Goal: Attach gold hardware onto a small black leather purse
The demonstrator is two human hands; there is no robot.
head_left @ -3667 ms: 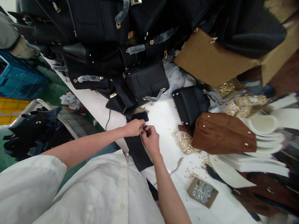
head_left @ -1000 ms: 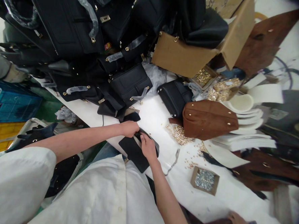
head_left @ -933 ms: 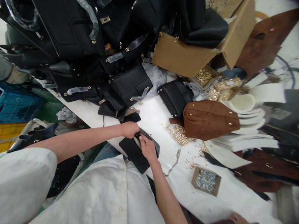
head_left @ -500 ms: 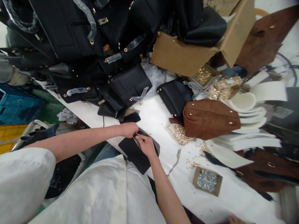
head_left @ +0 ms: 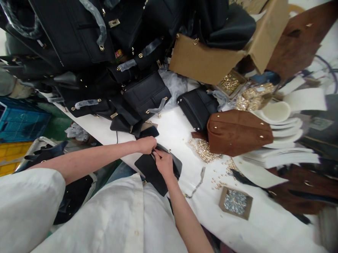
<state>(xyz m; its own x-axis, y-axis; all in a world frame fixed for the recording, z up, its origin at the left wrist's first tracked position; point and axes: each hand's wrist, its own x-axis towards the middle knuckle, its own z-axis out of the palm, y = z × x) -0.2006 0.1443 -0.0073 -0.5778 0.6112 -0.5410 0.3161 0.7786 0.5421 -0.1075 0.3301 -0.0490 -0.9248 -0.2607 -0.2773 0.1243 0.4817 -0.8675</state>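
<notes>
A small black handbag (head_left: 150, 173) lies at the table's near edge, against the front of my white shirt. My left hand (head_left: 146, 144) is closed at the bag's upper edge, its fingers curled in. Beside it, almost touching, my right hand (head_left: 164, 163) pinches the same edge with the thumb pointing toward the left hand. Whatever small part sits between the fingertips is hidden. A gold fitting shows on the bag to the right of my hands. Just beyond them lies a dark flap-like piece (head_left: 149, 132).
Black handbags (head_left: 146, 92) with gold fittings are heaped across the back left. Right of centre stand a brown bag (head_left: 240, 132), loose gold studs (head_left: 203, 149), a small box of silver pieces (head_left: 235, 203) and curved white sheets (head_left: 289, 130). Blue and yellow crates (head_left: 20, 123) are at left.
Both hands stay at the bag's edge with barely any shift. Another person's hand at the lower right, with a brown piece, has gone from view.
</notes>
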